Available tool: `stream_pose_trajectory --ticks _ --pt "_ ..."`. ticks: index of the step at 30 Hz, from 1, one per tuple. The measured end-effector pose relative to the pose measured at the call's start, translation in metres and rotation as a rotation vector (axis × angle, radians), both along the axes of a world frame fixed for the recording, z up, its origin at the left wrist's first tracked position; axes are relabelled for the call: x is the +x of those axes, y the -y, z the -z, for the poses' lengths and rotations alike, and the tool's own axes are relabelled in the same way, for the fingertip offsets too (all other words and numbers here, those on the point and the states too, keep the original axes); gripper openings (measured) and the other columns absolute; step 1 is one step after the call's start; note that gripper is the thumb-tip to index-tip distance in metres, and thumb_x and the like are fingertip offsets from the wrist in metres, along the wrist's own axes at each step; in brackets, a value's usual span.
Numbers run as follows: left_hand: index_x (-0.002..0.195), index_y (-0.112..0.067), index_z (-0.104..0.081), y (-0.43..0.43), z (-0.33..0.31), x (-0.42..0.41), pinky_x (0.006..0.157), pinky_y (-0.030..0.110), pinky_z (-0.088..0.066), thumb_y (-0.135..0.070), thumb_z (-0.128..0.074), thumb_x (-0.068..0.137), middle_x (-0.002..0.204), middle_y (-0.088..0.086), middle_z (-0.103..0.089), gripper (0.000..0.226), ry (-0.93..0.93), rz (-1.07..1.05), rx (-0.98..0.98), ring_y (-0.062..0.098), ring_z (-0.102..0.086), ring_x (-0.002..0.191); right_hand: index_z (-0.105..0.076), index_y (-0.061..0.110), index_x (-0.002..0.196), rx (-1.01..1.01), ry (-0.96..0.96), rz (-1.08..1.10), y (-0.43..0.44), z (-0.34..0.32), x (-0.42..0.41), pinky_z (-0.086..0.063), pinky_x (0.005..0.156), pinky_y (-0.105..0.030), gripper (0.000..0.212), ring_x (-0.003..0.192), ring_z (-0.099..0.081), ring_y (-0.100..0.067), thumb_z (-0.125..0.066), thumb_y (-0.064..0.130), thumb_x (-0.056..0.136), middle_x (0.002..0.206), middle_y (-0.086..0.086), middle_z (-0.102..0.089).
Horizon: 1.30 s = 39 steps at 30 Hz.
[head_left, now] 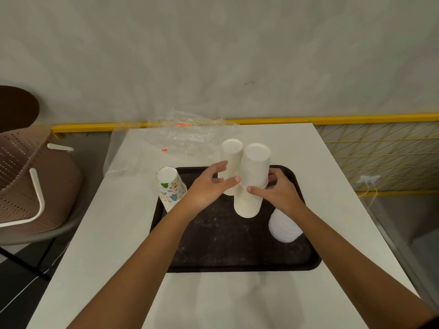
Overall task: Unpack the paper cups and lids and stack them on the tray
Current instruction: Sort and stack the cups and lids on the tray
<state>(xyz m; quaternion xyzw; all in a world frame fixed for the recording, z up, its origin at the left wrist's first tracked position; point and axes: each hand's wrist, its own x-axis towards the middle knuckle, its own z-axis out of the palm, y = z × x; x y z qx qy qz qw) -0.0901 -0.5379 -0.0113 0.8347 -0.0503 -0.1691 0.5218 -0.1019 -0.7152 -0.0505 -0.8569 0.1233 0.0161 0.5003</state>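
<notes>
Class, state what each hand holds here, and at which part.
Right hand grips the tall white cup stack at mid-height; left hand touches it there, grip unclear.
</notes>
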Motion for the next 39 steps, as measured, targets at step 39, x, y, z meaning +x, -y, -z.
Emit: stream_pose_trajectory --ticks 39 --pt "0.138 -0.025 -0.036 -0.121 0.039 0.046 0.094 0.030 -0.041 -0.020 -0.070 0.080 0.138 0.006 -0.043 0.068 0.151 -0.047 0.259 0.020 -0.042 0.120 -0.030 0.015 0.139 -0.013 0.104 0.184 -0.045 0.005 0.063 -0.041 0.096 -0.030 0.080 0.120 -0.046 -0.022 -0.075 0.030 0.074 0.136 -0.010 -0.043"
